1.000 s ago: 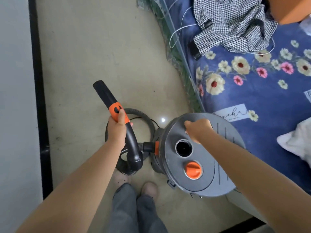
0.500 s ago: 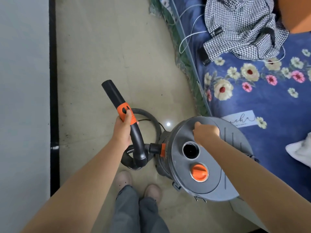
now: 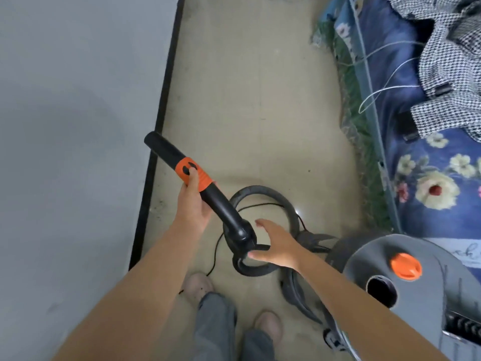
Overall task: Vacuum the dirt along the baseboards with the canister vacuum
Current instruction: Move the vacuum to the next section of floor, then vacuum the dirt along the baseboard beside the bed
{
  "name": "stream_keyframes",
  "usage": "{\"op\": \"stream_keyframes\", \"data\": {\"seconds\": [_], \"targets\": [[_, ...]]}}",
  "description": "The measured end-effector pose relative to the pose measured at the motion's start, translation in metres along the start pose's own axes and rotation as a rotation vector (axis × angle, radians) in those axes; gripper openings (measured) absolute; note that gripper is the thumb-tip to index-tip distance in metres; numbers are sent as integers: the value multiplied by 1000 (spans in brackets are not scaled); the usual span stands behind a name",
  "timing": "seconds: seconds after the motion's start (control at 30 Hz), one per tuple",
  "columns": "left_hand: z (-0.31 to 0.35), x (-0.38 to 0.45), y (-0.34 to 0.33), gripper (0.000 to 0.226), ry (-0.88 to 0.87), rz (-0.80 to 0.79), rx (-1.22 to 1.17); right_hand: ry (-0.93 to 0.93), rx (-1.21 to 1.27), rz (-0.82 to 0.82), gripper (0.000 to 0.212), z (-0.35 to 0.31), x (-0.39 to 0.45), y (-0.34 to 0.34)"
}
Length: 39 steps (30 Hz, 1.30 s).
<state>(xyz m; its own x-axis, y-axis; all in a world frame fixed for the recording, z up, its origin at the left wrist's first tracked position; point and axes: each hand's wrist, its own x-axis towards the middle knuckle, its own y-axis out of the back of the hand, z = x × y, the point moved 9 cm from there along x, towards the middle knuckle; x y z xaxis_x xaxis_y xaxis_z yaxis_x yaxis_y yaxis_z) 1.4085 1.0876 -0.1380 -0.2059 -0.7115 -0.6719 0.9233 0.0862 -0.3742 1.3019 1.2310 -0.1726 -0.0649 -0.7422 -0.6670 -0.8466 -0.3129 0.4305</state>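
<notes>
Left hand [image 3: 194, 204] around vacuum handle [image 3: 208, 196]

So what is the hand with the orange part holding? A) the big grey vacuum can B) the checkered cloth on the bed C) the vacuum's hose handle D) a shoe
C: the left hand is wrapped round the black hose handle, with its thumb on the orange band, well apart from the grey canister at the right.
</notes>
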Motion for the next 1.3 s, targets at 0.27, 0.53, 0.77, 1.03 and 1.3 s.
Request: {"op": "stream_keyframes", "data": {"seconds": [0.27,0.53,0.77,1.03,1.3], "targets": [[84,55,73,32,18,68,-195,4,153,-92,54,-106,98,-31],[132,120,126,37,73,109,-358,117,-235,-62,48,-187,181,-20],[110,154,134,6,165,112,-224,-27,-499,-193,44,-161,222,-2],[62,218,181,25,208,330,-408,-23,-391,-341,52,-122,302,-39],[-24,285,227,17,384,424,-203,102,-485,-359,28,-72,385,-81]]}}
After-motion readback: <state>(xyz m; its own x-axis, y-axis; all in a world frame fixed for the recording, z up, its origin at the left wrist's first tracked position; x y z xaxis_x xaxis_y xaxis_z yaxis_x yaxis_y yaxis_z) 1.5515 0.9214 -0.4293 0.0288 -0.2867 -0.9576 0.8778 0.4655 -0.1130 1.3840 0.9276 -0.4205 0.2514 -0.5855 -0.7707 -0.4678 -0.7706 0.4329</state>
